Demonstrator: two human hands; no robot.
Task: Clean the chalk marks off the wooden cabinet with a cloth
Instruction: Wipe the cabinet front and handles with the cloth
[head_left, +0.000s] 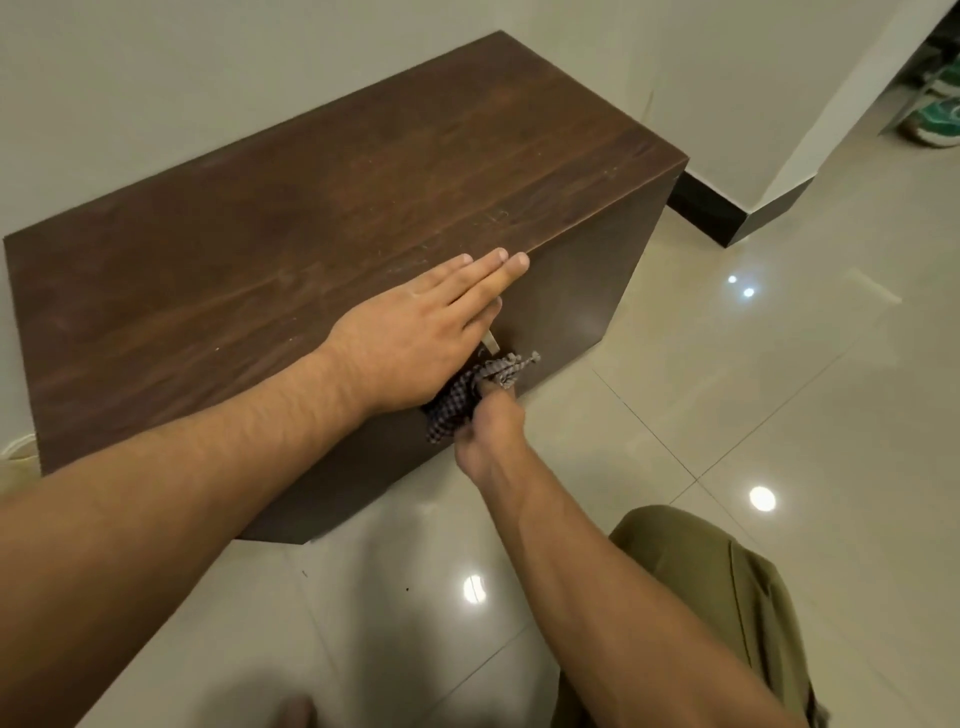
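Head view. A dark wooden cabinet (291, 208) stands on a glossy tiled floor (753, 395) against a pale wall.

The left hand (415, 332) lies flat on the cabinet top at its front edge. Its fingers are straight and close together and hold nothing, so it appears only to brace.

The right hand (491, 426) is at the front face, just below the left wrist. Its fingers are curled round a bunched checked cloth (452, 410), which is pressed against the upper part of that face; the fringed end of the cloth sticks out above the knuckles.

Faint chalk marks (470, 228) show on the top, just beyond the left fingertips near the front edge. Paler specks lie farther toward the right-hand end. A pale streak (490, 343) sits on the front face between the left little finger and the cloth; whether it is chalk or a fitting cannot be told.

Judged progress: wiping is under way on the front face, the top is not yet clean, and the marks near the edge are left to do.

An olive trouser leg (727, 597) shows at lower right, and shoes (935, 111) at far upper right
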